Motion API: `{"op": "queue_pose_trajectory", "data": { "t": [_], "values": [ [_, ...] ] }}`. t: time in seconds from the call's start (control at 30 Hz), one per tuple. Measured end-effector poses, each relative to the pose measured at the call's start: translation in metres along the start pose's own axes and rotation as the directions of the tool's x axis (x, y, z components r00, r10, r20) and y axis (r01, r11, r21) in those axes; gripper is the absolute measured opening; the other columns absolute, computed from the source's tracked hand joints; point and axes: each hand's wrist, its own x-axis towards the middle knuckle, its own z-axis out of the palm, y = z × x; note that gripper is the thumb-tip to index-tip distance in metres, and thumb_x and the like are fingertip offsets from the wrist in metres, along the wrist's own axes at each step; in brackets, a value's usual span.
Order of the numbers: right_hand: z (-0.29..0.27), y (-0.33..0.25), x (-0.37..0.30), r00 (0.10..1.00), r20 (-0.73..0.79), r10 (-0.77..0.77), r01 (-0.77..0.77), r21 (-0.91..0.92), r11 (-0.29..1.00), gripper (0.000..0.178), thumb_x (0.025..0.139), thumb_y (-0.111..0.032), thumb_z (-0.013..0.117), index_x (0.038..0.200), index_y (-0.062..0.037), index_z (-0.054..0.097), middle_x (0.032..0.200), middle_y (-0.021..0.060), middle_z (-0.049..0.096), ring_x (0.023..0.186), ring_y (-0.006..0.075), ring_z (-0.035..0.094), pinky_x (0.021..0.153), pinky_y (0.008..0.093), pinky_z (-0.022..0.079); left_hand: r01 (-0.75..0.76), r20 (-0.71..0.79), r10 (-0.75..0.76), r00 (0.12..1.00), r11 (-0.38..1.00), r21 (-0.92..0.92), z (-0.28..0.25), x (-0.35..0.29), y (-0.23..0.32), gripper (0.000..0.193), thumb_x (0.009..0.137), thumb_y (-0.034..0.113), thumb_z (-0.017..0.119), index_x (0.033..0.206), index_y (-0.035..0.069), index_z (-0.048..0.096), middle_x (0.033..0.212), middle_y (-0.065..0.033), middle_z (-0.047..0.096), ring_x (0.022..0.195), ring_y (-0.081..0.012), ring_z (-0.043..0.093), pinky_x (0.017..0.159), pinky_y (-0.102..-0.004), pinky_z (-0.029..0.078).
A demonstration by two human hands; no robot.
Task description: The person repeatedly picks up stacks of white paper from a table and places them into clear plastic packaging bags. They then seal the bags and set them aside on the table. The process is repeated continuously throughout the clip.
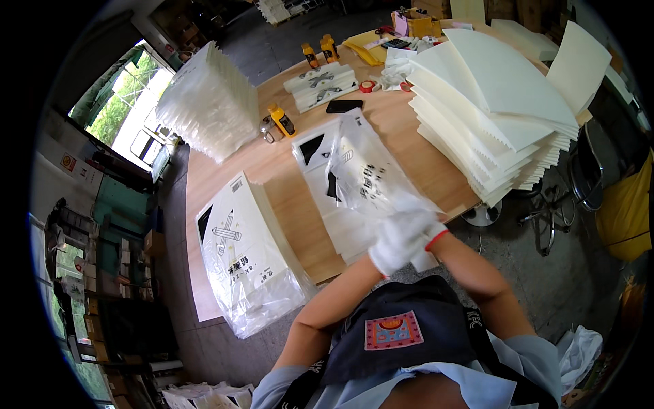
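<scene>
Both gloved hands, the left hand and the right hand, close together on a clear plastic bag with black print, crinkled and glossy, held up over a stack of white sheets on the wooden tabletop.

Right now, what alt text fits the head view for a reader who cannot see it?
Two white-gloved hands, left hand and right hand, hold a clear plastic bag above a wooden table. Around them lie bagged white pads, a fanned stack of cream sheets and yellow bottles.
</scene>
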Motion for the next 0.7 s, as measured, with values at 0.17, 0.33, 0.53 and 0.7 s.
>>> {"op": "queue_pose_trajectory", "data": {
  "t": [0.17, 0.33, 0.53, 0.7],
  "values": [
    [0.041, -0.012, -0.003, 0.889, -0.415, -0.194, 0.15, -0.136, 0.979, 0.037, 0.082, -0.029, 0.063, 0.107, -0.0021, 0.061, 0.106, 0.0164, 0.06, 0.095, 0.0312, 0.057, 0.091, 0.0386, 0.043, 0.197, -0.064, -0.194, 0.979, 0.979, 0.045, 0.018, -0.016, -0.012, 0.027, 0.07, 0.001, 0.064, 0.096, 0.01, 0.062, 0.083, -0.0093, 0.063, 0.068, -0.0258, 0.063, 0.06, -0.033, 0.05],
    [0.025, -0.03, -0.085, 0.822, -0.528, -0.212, 0.291, 0.07, 0.954, 0.04, 0.077, -0.026, 0.064, 0.112, -0.008, 0.058, 0.117, 0.017, 0.056, 0.11, 0.0297, 0.053, 0.092, 0.0445, 0.042, 0.524, -0.189, -0.504, 0.843, 0.848, 0.075, 0.005, -0.085, -0.042, 0.017, 0.067, 0.004, 0.065, 0.081, 0.009, 0.057, 0.08, -0.0091, 0.061, 0.071, -0.0267, 0.062, 0.057, -0.0349, 0.049],
    [0.047, 0.015, -0.046, 0.893, -0.123, 0.434, -0.449, -0.151, 0.881, 0.024, 0.086, -0.031, 0.053, 0.093, -0.0095, 0.06, 0.073, 0.0113, 0.066, 0.067, 0.0291, 0.066, 0.059, 0.0442, 0.051, 0.306, -0.23, -0.224, 0.947, 0.848, 0.434, 0.04, -0.142, -0.042, 0.018, 0.067, 0.003, 0.066, 0.08, 0.011, 0.058, 0.072, -0.0069, 0.055, 0.065, -0.0266, 0.056, 0.056, -0.0349, 0.044],
    [0.05, 0.026, -0.052, 0.968, -0.102, 0.231, -0.251, -0.299, 0.92, 0.026, 0.085, -0.034, 0.05, 0.08, -0.0097, 0.059, 0.058, 0.0108, 0.063, 0.051, 0.0281, 0.063, 0.046, 0.0429, 0.047, 0.772, -0.641, -0.505, 0.578, 0.592, 0.23, 0.01, -0.201, -0.085, 0.018, 0.074, 0.005, 0.066, 0.081, 0.007, 0.049, 0.07, -0.0061, 0.047, 0.069, -0.0237, 0.049, 0.064, -0.0324, 0.042]
  ]
}}
